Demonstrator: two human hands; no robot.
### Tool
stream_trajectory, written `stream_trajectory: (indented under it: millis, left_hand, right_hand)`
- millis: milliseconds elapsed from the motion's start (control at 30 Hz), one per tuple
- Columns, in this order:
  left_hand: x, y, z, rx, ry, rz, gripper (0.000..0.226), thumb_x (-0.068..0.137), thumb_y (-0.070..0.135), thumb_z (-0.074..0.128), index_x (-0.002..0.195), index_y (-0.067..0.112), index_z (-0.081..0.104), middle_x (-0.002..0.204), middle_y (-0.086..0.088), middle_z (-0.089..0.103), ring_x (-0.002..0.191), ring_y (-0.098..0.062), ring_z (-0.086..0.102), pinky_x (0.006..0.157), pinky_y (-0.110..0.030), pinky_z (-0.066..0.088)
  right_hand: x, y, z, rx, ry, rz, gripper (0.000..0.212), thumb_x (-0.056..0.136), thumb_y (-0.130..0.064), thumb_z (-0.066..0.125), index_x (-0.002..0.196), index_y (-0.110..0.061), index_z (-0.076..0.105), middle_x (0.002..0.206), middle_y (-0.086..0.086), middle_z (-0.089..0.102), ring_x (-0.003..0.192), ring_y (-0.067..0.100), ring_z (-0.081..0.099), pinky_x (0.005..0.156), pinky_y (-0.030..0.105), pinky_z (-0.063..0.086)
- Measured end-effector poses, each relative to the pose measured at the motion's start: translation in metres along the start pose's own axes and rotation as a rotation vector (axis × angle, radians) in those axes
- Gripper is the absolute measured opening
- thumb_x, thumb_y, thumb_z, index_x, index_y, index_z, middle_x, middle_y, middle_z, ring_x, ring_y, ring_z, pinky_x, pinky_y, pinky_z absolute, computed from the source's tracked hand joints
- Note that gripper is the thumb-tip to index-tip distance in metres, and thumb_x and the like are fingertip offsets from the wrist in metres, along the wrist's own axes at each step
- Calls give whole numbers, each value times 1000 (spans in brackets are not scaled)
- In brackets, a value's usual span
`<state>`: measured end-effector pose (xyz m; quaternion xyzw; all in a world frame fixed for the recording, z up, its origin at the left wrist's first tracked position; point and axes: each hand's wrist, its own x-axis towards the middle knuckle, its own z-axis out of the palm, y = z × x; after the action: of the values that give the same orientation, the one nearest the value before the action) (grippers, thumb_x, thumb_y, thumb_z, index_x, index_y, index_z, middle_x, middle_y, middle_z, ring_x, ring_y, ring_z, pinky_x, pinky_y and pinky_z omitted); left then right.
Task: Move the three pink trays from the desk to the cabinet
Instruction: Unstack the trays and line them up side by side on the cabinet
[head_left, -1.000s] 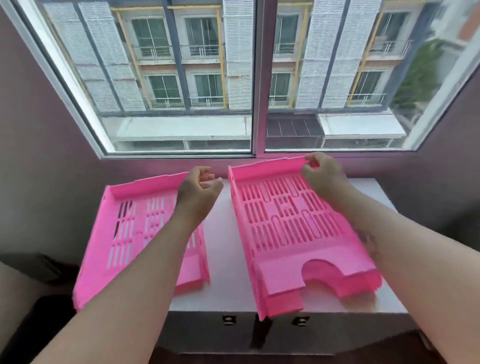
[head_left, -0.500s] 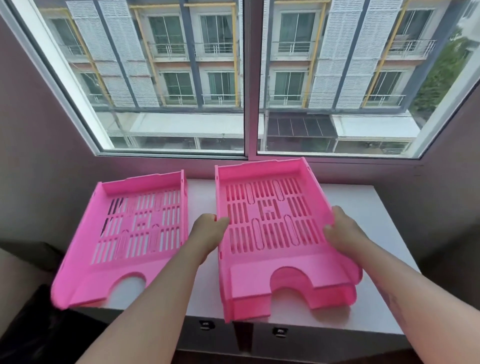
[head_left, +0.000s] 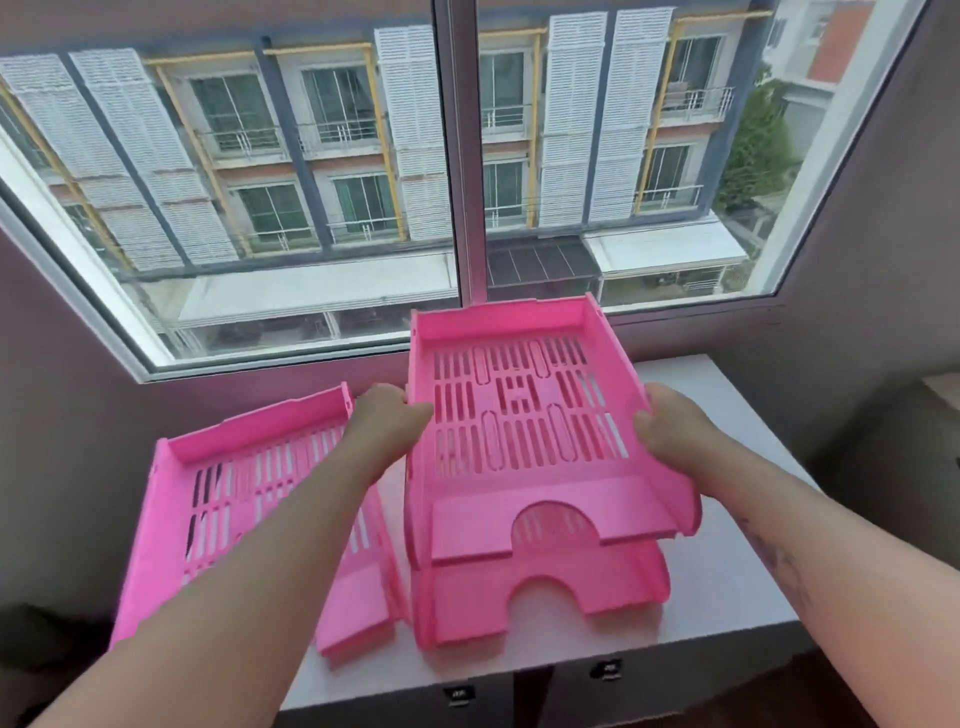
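Both my hands hold one slotted pink tray (head_left: 524, 415) lifted and tilted above the white desk (head_left: 727, 587). My left hand (head_left: 387, 421) grips its left wall and my right hand (head_left: 670, 426) grips its right wall. Directly under it a second pink tray (head_left: 540, 597) lies on the desk, its arched front showing. A third pink tray (head_left: 228, 499) lies to the left, overhanging the desk's left edge, partly hidden by my left forearm.
A large window (head_left: 457, 171) with a sill runs right behind the desk. Two dark drawer fronts with small handles (head_left: 608, 670) sit under the desk's front edge. Dark walls close in on both sides; something dark lies on the floor at lower left (head_left: 47, 639).
My hands slid from the far rim to the sides of the right-hand tray and lifted it. A second tray, stacked beneath, now shows on the desk.
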<state>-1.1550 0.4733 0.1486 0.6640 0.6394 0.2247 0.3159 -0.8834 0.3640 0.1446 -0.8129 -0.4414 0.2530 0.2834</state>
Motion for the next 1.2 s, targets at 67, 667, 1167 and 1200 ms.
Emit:
stream_trajectory:
  millis: [67, 667, 1167, 1200]
  left_hand:
    - [2, 20, 3, -8, -6, 44, 39, 81, 14, 58, 55, 18, 28, 56, -2, 27, 51, -19, 21, 49, -30, 17]
    - [-39, 166, 195, 112, -166, 46, 15, 87, 4, 50, 73, 5, 50, 75, -10, 54, 66, -27, 49, 59, -32, 41]
    - [-75, 117, 226, 98, -65, -131, 59, 95, 28, 55, 146, 5, 38, 147, -16, 47, 134, -34, 47, 108, -47, 40]
    - [-76, 113, 229, 50, -106, -167, 60, 97, 27, 53, 149, 5, 32, 151, -17, 42, 137, -35, 44, 111, -48, 37]
  right_hand:
    - [-3, 5, -16, 14, 56, -14, 32, 92, -1, 38, 116, -4, 59, 99, 13, 62, 84, 29, 57, 61, 29, 41]
    - [46, 167, -166, -76, 130, 111, 28, 88, 2, 43, 110, 0, 60, 106, 23, 64, 85, 26, 53, 69, 31, 37]
    - [58, 221, -103, 163, -35, 114, 24, 89, 1, 35, 93, -14, 53, 78, 0, 56, 70, 21, 51, 54, 27, 36]
    - [60, 219, -101, 141, -43, 110, 23, 90, 0, 34, 96, -13, 52, 81, 2, 57, 72, 23, 52, 56, 28, 38]
